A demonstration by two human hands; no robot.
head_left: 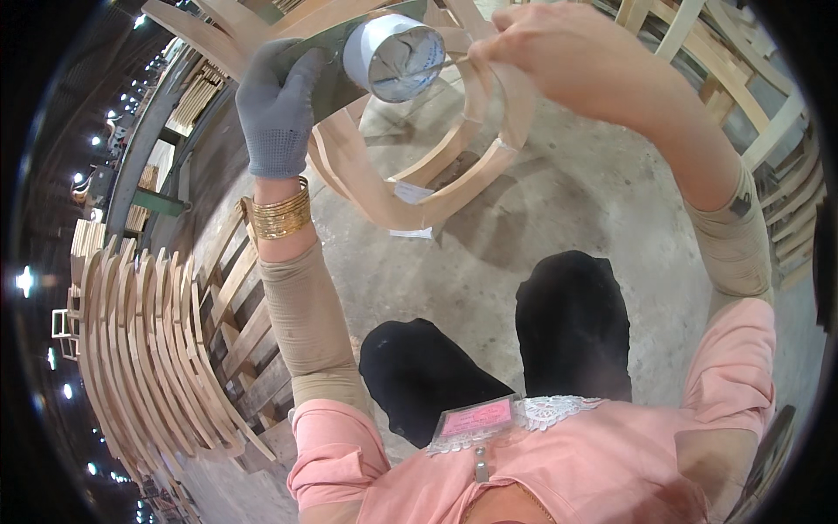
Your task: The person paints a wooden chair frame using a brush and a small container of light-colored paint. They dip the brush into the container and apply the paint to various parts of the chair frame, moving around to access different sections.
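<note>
My left hand (278,105), in a grey knit glove, grips a flat grey-green plate (335,86), thumb on top. A white cup (403,58) rests against that plate, its mouth turned toward me, with greyish, smeared residue inside. Bare and closed, my right hand (559,57) pinches a thin stick-like tool (456,61) whose end reaches the cup's rim; the tool's exact kind is too small to tell. Just beyond and below both hands stands a curved pale wooden frame (349,166), partly hidden by the plate and cup.
Curved wooden pieces (140,341) are stacked at the left, beside slatted wood (240,301). More wooden frames (733,65) crowd the far right. My black-clad knees (572,323) are over the concrete floor (454,288). A metal rack (131,166) runs along the far left.
</note>
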